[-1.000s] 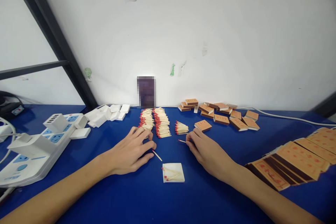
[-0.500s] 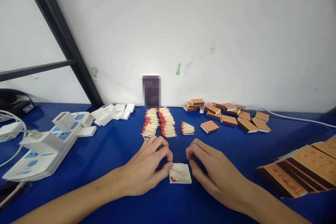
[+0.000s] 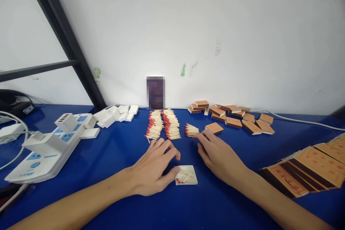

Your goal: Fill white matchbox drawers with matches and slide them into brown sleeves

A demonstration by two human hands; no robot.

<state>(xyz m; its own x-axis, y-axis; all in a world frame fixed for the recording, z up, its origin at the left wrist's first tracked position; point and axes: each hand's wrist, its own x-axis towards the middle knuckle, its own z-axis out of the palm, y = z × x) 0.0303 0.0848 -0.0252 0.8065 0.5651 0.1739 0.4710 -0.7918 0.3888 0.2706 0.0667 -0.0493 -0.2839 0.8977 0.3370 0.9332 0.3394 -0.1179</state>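
Note:
A small white matchbox tray (image 3: 193, 180) lies on the blue table with several red-tipped matches (image 3: 185, 176) inside. My left hand (image 3: 157, 167) rests at its left side, thumb at the tray's edge and fingers curved apart, gripping nothing that I can see. Farther right, my right hand (image 3: 215, 152) reaches forward with thumb and fingers apart and holds nothing visible. Its index fingertip is by a small fanned pile of matches (image 3: 191, 129); whether it touches them I cannot tell. Two larger match piles, the left one (image 3: 154, 125) and the right one (image 3: 171, 125), lie beyond my left hand.
Closed matchboxes (image 3: 233, 122) are scattered at the back right, one box (image 3: 214, 128) just beyond my right hand. Flat matchbox sleeves (image 3: 318, 161) lie at right. White trays (image 3: 114, 115) are heaped at back left, near a power strip (image 3: 48, 165) with plugged chargers.
My right hand has moved away from the tray, forward to the small match pile. My left hand stays by the tray, its fingers a little more spread.

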